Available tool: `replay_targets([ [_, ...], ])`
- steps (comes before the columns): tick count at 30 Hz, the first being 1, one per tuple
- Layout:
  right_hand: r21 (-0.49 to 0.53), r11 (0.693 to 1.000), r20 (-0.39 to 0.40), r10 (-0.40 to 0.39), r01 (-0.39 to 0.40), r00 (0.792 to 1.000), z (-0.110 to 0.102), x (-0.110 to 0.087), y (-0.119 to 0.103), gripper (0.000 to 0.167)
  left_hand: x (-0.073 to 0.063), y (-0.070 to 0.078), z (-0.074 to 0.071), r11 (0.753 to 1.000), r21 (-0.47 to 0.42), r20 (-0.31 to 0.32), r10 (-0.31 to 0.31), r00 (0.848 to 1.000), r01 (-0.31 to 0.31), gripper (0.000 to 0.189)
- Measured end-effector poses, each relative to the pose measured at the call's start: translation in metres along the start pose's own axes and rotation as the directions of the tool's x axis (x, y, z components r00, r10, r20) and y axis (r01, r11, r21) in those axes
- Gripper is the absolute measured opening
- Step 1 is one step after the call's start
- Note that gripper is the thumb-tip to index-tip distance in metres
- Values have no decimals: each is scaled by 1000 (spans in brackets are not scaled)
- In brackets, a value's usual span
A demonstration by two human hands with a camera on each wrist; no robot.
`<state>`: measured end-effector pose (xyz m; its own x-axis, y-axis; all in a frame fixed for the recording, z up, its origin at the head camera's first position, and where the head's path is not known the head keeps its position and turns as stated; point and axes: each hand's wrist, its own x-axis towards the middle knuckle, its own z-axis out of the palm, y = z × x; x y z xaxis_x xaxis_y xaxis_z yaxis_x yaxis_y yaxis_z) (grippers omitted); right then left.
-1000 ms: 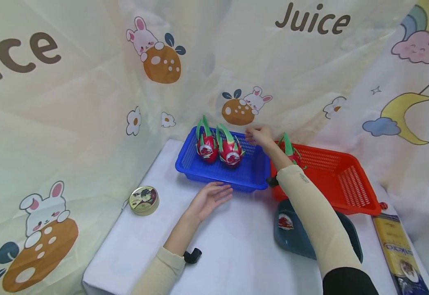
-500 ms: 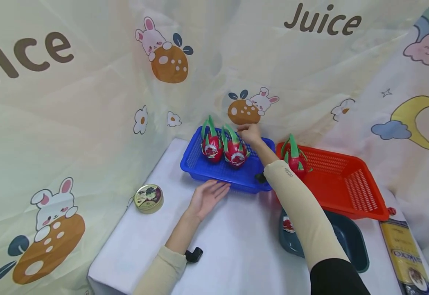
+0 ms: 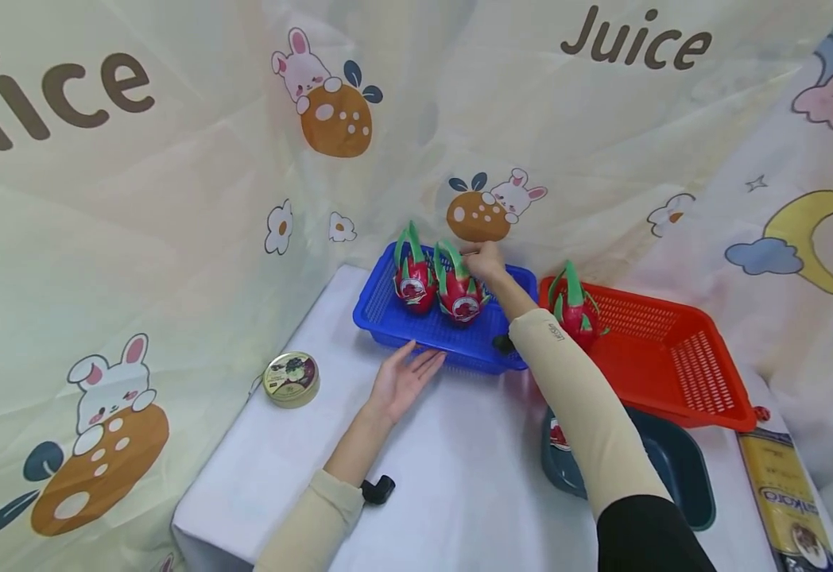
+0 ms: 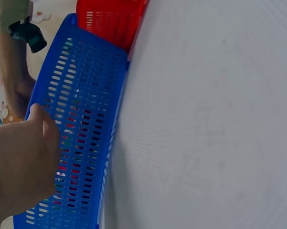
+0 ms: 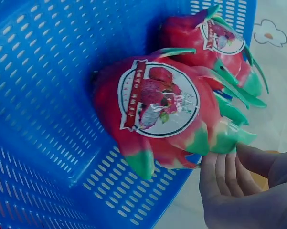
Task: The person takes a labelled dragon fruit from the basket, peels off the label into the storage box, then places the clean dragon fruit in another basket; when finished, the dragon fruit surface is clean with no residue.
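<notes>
Two red dragon fruits with green tips lie in the blue basket; both the left dragon fruit and the right dragon fruit bear round labels. My right hand reaches over the basket's back edge. In the right wrist view, its thumb and fingers close about the green tips of the nearer dragon fruit. My left hand is at the basket's front, palm up, fingers extended right at the rim. The left wrist view shows it beside the perforated blue wall.
A red basket holding another dragon fruit stands at the right. In front of it is a dark teal tray, partly hidden by my right sleeve. A round tin sits at the left, a yellow-and-blue packet at far right.
My right hand has moved left from the basket's back right to the right dragon fruit's green tips. My left hand stays by the front rim. The head view has shifted slightly.
</notes>
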<state>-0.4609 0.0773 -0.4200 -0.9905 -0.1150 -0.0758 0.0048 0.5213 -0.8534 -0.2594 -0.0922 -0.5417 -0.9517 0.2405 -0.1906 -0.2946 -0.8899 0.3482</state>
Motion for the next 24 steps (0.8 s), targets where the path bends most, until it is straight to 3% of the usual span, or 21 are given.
replay_targets([
  [3,25,1000,-52,14,-13,999,-7,-5,6,33,1,-3,0,999,-36,-1,-18,1000,18,57],
  [7,118,993,-61,36,-28,998,-16,-14,17,31,2,-7,0,995,-91,7,-32,999,32,37],
  [12,223,975,-57,20,-6,998,-25,-28,22,32,1,-5,-1,992,-123,30,-3,1000,7,21],
  [24,365,931,-102,41,-1,994,-54,-70,-1,34,3,-3,1,982,-189,48,14,999,-4,19],
])
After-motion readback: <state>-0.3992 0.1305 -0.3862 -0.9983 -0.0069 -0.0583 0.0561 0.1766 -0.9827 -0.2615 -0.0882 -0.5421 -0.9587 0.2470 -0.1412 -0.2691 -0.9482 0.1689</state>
